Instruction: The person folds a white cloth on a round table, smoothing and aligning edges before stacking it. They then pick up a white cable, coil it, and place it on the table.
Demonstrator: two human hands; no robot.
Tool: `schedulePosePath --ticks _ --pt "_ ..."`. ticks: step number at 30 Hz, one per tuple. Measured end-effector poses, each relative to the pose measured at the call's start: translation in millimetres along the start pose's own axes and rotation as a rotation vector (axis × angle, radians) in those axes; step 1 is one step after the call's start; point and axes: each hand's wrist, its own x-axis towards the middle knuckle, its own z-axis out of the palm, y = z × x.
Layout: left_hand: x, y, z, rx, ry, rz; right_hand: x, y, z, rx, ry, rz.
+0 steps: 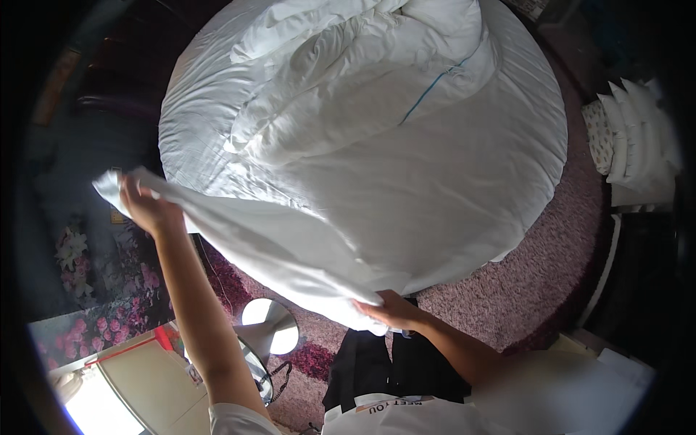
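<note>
A white duvet cover or sheet (290, 239) is stretched between my two hands along the near left edge of a round bed. My left hand (150, 206), raised at the far left, grips one end of the cloth, and a corner sticks out past the fingers. Close to my body, my right hand (391, 310) pinches the other end. From there the cloth runs onto the bed, where a bunched white duvet (341, 94) lies toward the far side. A thin blue line (431, 90) crosses the duvet. Whether the held cloth joins the duvet, I cannot tell.
The round bed (525, 167) stands on a pink and purple carpet (551, 246). White pillows (638, 130) are stacked at the right. Near my left arm are a small round shiny table or stool (286, 335) and a corded item. A floral wall panel (94, 275) is at the left.
</note>
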Motion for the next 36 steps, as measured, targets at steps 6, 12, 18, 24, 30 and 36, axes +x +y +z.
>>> schedulePosePath --ticks 6,12,18,24,30,36 --pt "-44.4 -103.0 104.6 -0.005 -0.433 0.073 11.8 43.6 -33.5 0.007 0.371 0.152" --pt "-199.7 -218.3 189.3 0.521 -0.796 0.419 -10.3 137.1 -71.6 0.34 0.902 0.152" --pt "-296.2 -267.2 104.2 0.51 -1.261 0.404 -19.3 167.2 -119.0 -0.197 1.291 0.168" --pt "-199.3 -267.4 -17.7 0.725 -0.737 0.388 38.8 99.3 -109.2 -0.719 1.4 -0.244" --pt "-77.7 -302.6 -94.5 0.943 -0.531 -0.444 155.8 38.3 -124.3 -0.983 1.112 -0.559" --pt "-136.2 -240.0 -102.2 0.663 -0.936 -0.991 202.4 44.9 -129.3 -1.21 0.892 -0.09"
